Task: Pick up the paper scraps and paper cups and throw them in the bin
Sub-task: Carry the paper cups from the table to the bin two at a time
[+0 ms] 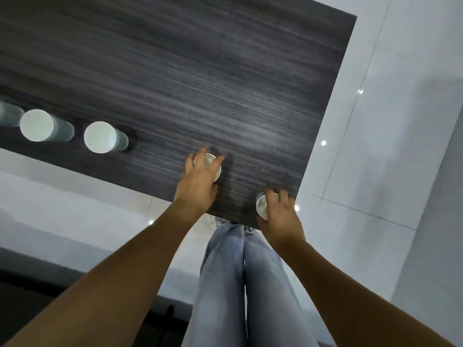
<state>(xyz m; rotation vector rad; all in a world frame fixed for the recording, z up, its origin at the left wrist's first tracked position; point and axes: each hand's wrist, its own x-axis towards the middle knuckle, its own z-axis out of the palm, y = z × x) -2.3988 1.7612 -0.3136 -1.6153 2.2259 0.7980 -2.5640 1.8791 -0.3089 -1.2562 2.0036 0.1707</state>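
I count four paper cups on the dark table [200, 71] — all upright, mouths up. My left hand [198, 181] curls over one cup [213, 164] near the 6 o'clock edge; my right hand [278, 216] wraps another cup [261, 205] at the 5 o'clock corner. Two blurred cups [100, 137] [37, 125] stand at 9 o'clock.

No readable text, label, brand, number or sign anywhere in view.
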